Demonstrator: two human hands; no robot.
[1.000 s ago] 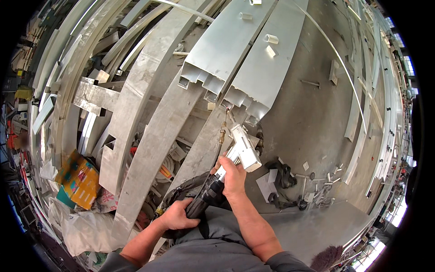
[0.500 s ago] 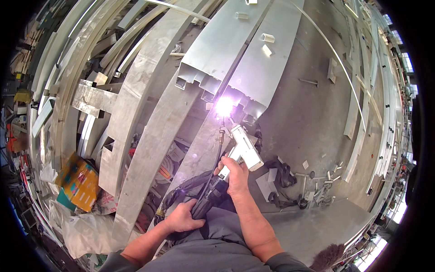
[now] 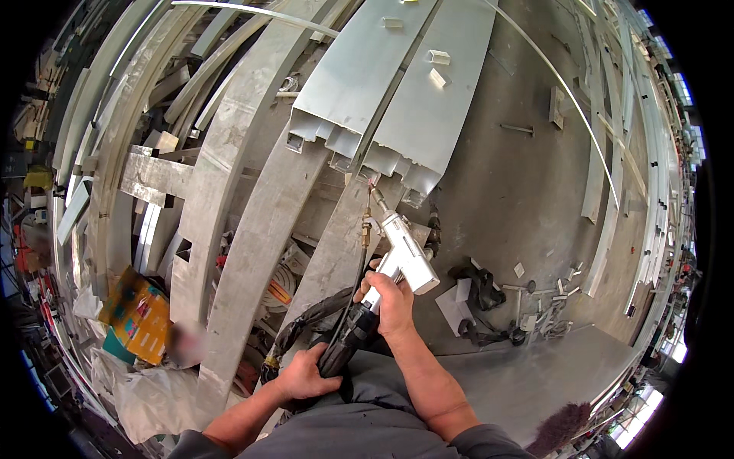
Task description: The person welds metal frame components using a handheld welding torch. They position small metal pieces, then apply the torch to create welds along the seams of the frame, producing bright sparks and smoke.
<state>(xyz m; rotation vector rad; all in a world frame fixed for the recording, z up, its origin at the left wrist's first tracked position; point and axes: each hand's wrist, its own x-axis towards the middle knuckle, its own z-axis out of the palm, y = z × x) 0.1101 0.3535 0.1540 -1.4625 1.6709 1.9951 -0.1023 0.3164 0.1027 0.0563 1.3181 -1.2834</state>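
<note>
Two long metal panels (image 3: 344, 84) lie ahead, a white gun (image 3: 409, 252) aimed at their near ends.
The gun's long axis runs forward and slightly left, its nozzle (image 3: 380, 200) near the gap between the panels. The grip of the right hand (image 3: 391, 304) wraps the handle (image 3: 388, 268); the left hand (image 3: 308, 373) clasps the black hose (image 3: 355, 330). Printing on the orange box (image 3: 139, 317) is too small to read.

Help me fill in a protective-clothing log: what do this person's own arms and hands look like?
The left hand and right hand are both ungloved. The left forearm and right forearm are bare too, with dark grey sleeves higher up. No watch or bracelet shows.
</note>
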